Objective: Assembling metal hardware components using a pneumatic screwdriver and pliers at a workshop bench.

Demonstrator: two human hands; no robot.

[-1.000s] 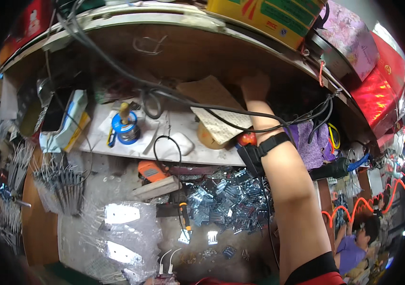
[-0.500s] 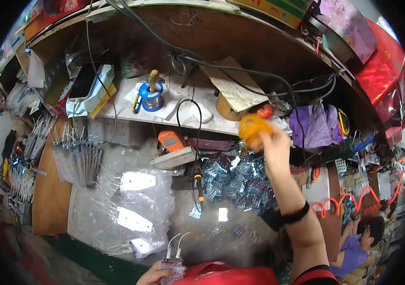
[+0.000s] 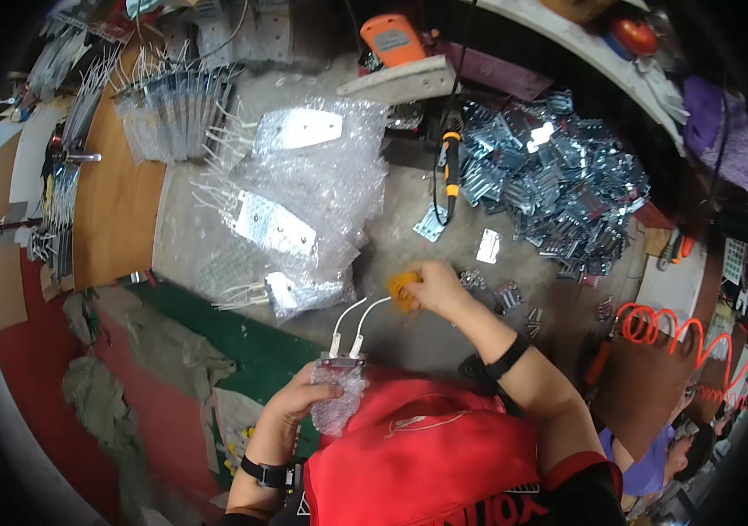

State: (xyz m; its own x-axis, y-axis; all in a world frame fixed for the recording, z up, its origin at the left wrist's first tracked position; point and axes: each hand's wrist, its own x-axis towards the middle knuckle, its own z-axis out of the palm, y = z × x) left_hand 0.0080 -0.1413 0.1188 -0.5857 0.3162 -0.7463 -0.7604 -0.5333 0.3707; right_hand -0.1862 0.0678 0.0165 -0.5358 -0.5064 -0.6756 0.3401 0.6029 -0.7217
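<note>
My left hand [image 3: 308, 396] grips a bubble-wrapped part [image 3: 339, 399] close to my red apron. Two white leads with pale sleeves stick up from its top end. In my right hand [image 3: 435, 287] is an amber roll of tape [image 3: 404, 291], somewhat blurred, just above and to the right of the leads. Fingers cover part of the roll. To the left lies a bubble-wrap sheet [image 3: 343, 188] bearing shiny metal plates [image 3: 276, 226] with white leads.
A heap of small metal plates [image 3: 567, 184] covers the bench's right side. Beside it lies a black-and-orange corded tool [image 3: 451, 162]. An orange meter [image 3: 393, 41] stands behind a pale block [image 3: 400, 81]. Wrapped bundles [image 3: 168, 114] line the far left; a red coiled hose [image 3: 667, 329] hangs right.
My right hand has come from the back shelf toward me with the roll of tape. My left hand still holds the bubble-wrapped part. The view has tilted down.
</note>
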